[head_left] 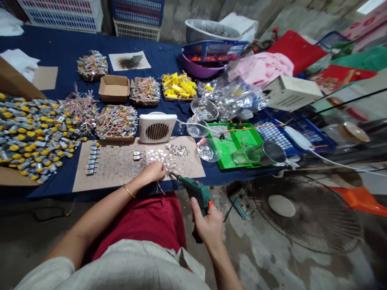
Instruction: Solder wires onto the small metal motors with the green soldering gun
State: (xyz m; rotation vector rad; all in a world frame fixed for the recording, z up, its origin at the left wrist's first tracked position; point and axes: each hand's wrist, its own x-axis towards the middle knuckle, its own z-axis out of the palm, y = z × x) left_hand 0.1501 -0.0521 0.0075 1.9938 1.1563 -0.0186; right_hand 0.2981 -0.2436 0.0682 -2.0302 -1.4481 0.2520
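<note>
My right hand (pixel 208 221) is wrapped round the grip of a green soldering gun (pixel 196 192) with an orange trigger. Its metal tip points left and reaches close to my left hand (pixel 155 171). The left fingers are closed in a pinch above the cardboard sheet (pixel 117 177), and thin wires (pixel 160 188) hang below them; the part they belong to is mostly hidden. Small metal pieces (pixel 169 156) lie scattered beyond the fingers. A pair of small motors (pixel 137 156) sits left of them, and several more motors (pixel 92 160) form a column at the sheet's left.
A large heap of motors (pixel 30 137) fills the left. Behind the sheet stand a white vent fan (pixel 157 128) and boxes of wired motors (pixel 117 121). At right are a bowl of metal pieces (pixel 208 152), a green tray (pixel 228 155) and a floor fan (pixel 305 213).
</note>
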